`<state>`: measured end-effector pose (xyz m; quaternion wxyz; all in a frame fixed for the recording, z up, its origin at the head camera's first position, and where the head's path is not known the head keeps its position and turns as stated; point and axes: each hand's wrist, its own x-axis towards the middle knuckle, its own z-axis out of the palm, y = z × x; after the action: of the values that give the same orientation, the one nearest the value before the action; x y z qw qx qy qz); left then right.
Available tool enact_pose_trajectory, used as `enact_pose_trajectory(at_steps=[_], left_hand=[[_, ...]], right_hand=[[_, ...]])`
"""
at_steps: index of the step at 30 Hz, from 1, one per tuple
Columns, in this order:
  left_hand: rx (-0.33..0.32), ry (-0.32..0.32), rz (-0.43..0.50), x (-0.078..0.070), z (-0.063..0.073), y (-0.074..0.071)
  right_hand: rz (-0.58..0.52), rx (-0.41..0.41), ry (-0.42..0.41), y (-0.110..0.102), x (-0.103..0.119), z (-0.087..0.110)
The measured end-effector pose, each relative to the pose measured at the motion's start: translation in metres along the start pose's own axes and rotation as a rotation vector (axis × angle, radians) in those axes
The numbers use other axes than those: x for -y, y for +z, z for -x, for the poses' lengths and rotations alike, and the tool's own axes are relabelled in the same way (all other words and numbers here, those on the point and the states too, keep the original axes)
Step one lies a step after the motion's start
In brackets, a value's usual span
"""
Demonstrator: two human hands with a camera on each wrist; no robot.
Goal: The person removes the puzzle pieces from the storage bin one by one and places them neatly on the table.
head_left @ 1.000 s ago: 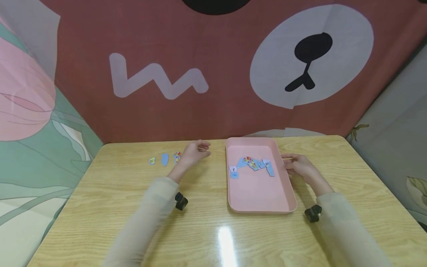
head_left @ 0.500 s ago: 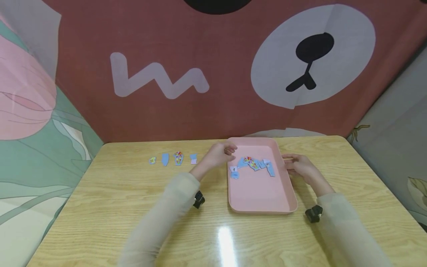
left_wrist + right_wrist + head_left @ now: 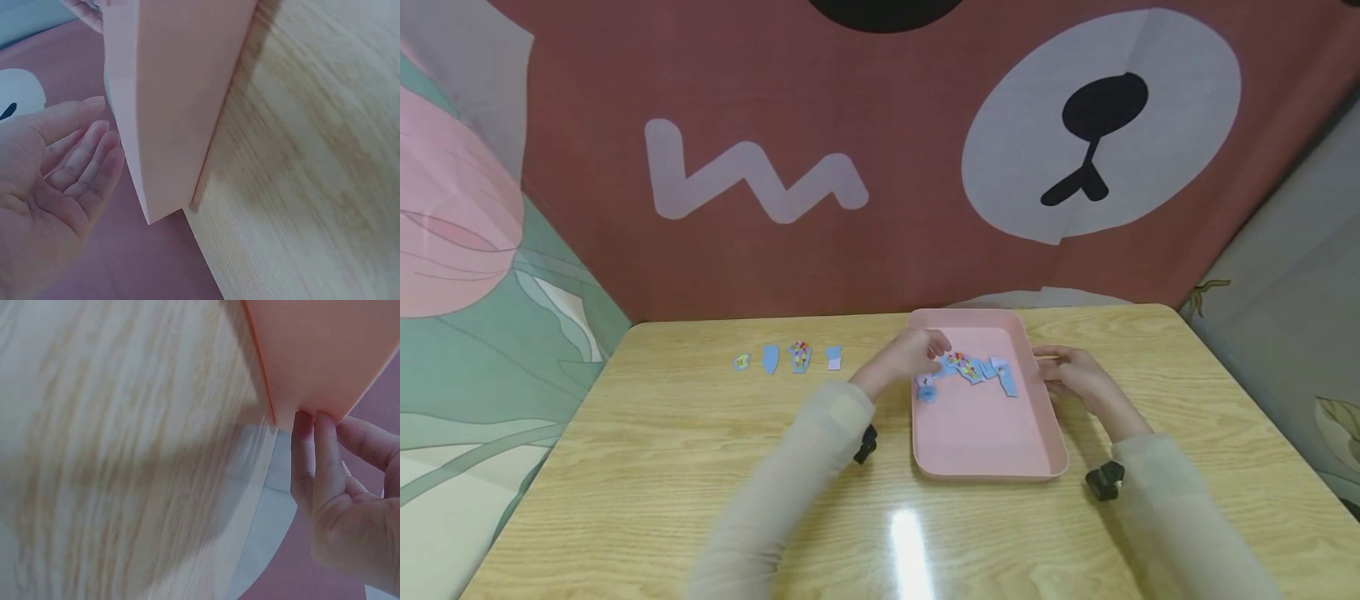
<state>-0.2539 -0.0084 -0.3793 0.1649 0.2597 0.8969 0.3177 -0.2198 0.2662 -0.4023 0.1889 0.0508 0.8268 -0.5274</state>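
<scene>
A pink tray (image 3: 988, 442) stands on the table, holding several small, irregular light-blue puzzle pieces (image 3: 1007, 380), one patterned with bright colours. My left hand (image 3: 908, 355) hovers over the tray's left rim, near the leftmost pieces, and partly hides one. In the left wrist view its fingers (image 3: 94, 159) are loosely bent beside the tray wall, with nothing between them. On the other side, my right hand (image 3: 1081, 377) touches the tray's outer right wall. The right wrist view shows extended fingertips (image 3: 304, 422) against that wall.
Left of the tray, a row of loose puzzle pieces (image 3: 801, 357) lies on the wooden table (image 3: 700, 467). A red-brown printed cloth (image 3: 760, 267) hangs behind the table's back edge. Each wrist carries a small black camera (image 3: 1105, 481).
My left hand has moved right, from beside the loose pieces to over the tray's left rim, uncovering the rightmost piece in the row. The right hand stays at the tray.
</scene>
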Motion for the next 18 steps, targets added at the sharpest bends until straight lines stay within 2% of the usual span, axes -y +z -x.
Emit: enact_pose_trajectory(at_steps=[4,13,18], left_hand=[[0.039,0.000,-0.037,-0.001,-0.003,0.002],[0.099,0.030,-0.136,0.001,-0.008,0.006],[0.130,0.001,-0.222,0.001,-0.012,0.007]], right_hand=[[-0.016,-0.021,0.007,0.000,-0.001,-0.001],[-0.001,-0.005,0.017,0.001,0.002,0.001],[0.005,-0.002,0.015,0.000,0.002,0.001]])
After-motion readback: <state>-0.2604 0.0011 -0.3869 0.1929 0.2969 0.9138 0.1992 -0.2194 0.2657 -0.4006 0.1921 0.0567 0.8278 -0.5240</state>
